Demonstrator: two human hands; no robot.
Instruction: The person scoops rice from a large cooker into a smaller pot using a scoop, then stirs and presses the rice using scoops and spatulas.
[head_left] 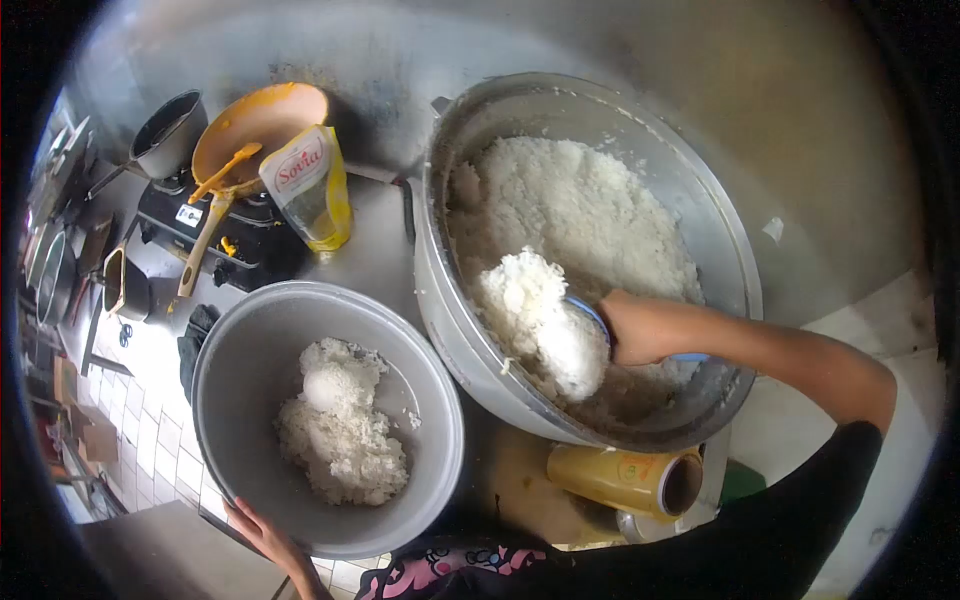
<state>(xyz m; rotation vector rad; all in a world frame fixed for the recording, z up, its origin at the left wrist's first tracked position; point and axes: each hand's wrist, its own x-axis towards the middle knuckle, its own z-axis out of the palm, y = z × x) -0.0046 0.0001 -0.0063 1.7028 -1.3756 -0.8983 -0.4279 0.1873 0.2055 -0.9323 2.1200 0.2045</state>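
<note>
I'd hold the rice [526,306] level beyond the right hand [640,328], wrapped round the scoop [594,316]; the left hand [262,538], grip unclear, touches the smaller pot [235,400].

Rice [590,210] in pot [640,130] — right, basin [238,390] — left

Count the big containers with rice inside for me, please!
2: the gray basin at lower left, touching the left hand, and the larger metal pot at upper right, under the right hand. Others could be hidden.
</note>
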